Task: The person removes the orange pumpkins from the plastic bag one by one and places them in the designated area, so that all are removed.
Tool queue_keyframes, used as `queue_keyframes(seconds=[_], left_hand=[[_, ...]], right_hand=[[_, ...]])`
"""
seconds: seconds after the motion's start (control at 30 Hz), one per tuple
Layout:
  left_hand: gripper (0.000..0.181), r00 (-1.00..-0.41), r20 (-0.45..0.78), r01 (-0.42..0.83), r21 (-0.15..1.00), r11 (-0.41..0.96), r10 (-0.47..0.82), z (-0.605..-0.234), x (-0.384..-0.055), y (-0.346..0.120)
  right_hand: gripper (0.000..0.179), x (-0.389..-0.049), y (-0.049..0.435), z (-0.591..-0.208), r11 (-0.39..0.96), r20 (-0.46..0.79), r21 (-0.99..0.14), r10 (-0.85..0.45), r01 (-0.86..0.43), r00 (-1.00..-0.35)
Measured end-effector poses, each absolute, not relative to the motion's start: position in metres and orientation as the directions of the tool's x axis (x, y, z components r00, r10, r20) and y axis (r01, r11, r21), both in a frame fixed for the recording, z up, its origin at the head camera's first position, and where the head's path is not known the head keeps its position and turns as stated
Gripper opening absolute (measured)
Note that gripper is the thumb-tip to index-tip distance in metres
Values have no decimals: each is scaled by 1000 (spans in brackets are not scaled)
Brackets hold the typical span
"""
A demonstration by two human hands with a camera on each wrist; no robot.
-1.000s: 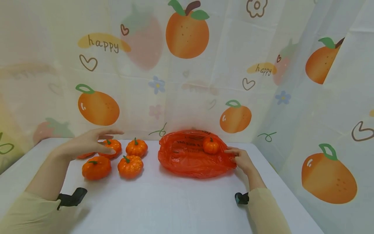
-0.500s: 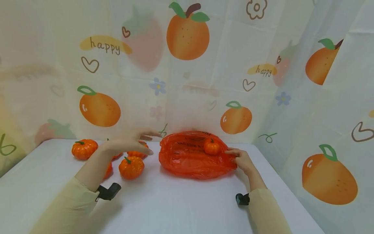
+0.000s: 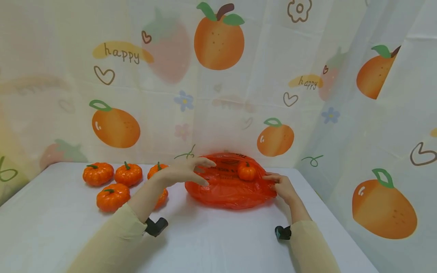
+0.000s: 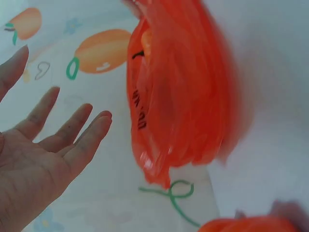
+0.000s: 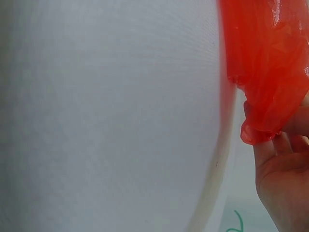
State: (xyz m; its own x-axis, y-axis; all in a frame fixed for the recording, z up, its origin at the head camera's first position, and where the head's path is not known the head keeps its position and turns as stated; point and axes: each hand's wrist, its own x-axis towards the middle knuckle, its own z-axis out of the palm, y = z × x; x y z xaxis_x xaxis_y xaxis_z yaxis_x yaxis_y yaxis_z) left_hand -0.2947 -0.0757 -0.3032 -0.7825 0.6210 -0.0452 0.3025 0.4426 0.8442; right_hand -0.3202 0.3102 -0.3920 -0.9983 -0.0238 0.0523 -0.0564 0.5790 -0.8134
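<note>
A red plastic bag [image 3: 228, 199] lies on the table with its mouth spread toward me, one small orange pumpkin [image 3: 247, 171] inside at the right. My left hand [image 3: 179, 171], fingers apart and nothing in them, hovers at the bag's left side and overlaps it in the head view. In the left wrist view that open palm [image 4: 36, 169] appears beside the bag [image 4: 181, 92]. At the bag's right end, my right hand [image 3: 283, 187] holds the edge; the right wrist view shows thumb and fingers on either side of the red plastic [image 5: 270, 96].
Several pumpkins sit on the left of the white table [image 3: 222, 242]: one at the far left [image 3: 98, 174], one beside it [image 3: 128, 175], one nearer me [image 3: 113, 198]. My left arm partly covers two more [image 3: 157, 170]. A fruit-print curtain [image 3: 218, 94] hangs behind.
My left hand has moved right, from above the pumpkins across to the bag's left side, carrying nothing. My right hand and the bag have stayed in place.
</note>
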Motion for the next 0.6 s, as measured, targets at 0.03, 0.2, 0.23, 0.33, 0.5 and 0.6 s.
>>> queue_keyframes(seconds=[0.03,0.2,0.23,0.33,0.5,0.6], left_hand=[[61,-788,-48,284,856,432,613,-306,-296,-70],[63,-841,-59,159,923,350,537,-325,-305,-40],[64,-855,-67,126,935,332,515,-329,-307,-34],[68,-885,-89,47,960,277,457,-337,-310,-17],[71,-912,-104,-21,978,208,397,-345,-313,7],[70,-920,-116,-54,983,174,374,-350,-317,20]], right_hand=[[52,-320,310,-392,579,57,-813,-27,-62,-998],[51,-319,309,-391,570,64,-819,-29,-69,-998],[51,-319,309,-391,568,65,-820,-32,-72,-997],[51,-318,309,-391,558,56,-827,-27,-62,-998],[51,-318,309,-392,545,63,-836,-31,-69,-998],[51,-319,309,-391,548,68,-834,-28,-72,-997]])
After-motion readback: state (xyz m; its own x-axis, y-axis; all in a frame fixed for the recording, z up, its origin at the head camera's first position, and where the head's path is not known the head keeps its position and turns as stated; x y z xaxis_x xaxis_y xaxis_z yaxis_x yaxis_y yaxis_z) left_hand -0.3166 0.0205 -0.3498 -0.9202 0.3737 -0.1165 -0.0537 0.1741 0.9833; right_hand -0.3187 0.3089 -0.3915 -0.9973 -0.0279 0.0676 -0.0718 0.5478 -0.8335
